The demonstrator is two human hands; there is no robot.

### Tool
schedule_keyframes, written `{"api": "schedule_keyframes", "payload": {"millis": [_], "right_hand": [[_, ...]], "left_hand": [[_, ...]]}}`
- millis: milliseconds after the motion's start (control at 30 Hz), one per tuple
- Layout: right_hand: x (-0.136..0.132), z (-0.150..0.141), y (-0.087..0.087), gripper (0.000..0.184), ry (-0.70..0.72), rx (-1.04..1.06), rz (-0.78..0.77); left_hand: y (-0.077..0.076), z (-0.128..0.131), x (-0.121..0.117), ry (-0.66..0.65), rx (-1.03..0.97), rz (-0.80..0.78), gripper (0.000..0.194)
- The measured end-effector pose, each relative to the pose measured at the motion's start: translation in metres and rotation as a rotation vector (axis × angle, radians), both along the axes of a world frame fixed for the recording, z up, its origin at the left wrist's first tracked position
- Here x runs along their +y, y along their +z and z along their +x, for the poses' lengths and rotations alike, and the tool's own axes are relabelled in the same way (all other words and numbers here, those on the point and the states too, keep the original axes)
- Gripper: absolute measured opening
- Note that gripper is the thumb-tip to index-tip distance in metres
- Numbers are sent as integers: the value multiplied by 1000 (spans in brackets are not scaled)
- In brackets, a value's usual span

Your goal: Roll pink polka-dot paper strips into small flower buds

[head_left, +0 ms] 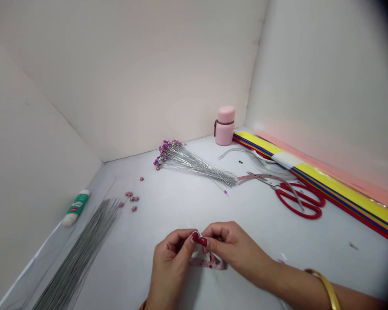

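Note:
My left hand and my right hand meet low in the middle of the view, thumbs and fingertips pinched close together. Between them is a narrow, pale pink strip with red spots; it curves in a loop below the fingers. Its pinched part is mostly hidden by the fingertips. Beyond the hands lies a bundle of silvery wire stems with purple and pink flower-like heads. A similar spotted strip crosses the blades of the red-handled scissors.
Loose grey wires lie at left near a green-and-white glue stick. Several small pink flower-shaped pieces are scattered nearby. A pink flask stands at the back. Coloured sheets and clear tubing lie at right. Walls enclose the table.

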State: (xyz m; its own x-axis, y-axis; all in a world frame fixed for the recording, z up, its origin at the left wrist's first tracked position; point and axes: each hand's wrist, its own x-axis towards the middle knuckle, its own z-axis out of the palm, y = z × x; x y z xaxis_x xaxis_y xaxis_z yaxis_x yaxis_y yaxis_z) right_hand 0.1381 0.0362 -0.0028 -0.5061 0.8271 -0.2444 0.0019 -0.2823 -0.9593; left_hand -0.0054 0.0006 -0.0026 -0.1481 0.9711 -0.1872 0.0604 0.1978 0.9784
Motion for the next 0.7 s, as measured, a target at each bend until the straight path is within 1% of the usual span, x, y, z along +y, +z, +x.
{"api": "schedule_keyframes", "payload": {"millis": [67, 167, 300, 400, 500, 567, 600, 633, 700], "right_hand": [[-1, 0, -1, 29, 15, -2, 8], [-2, 0, 0, 29, 27, 10, 28], [-4, 0, 2, 28, 46, 52, 46], [-4, 0, 3, 29, 44, 82, 42], [-4, -1, 1, 32, 24, 76, 6], [-2, -2, -1, 32, 0, 79, -12], [-1, -2, -1, 32, -4, 86, -24], [-1, -2, -1, 32, -4, 91, -36], [1, -1, 0, 31, 5, 96, -55]], "left_hand": [[-1, -1, -1, -10, 61, 40, 18], [-3, 0, -3, 8, 173, 129, 18], [-5, -1, -4, 18, 261, 226, 16], [-4, -3, -5, -25, 392, 314, 14], [-3, -6, -6, -97, 554, 505, 12], [-3, -7, -6, -165, 589, 595, 18], [-3, -8, -6, -187, 573, 590, 20], [-3, -8, -5, -193, 536, 550, 21], [-1, -8, -4, -168, 419, 412, 19]]}}
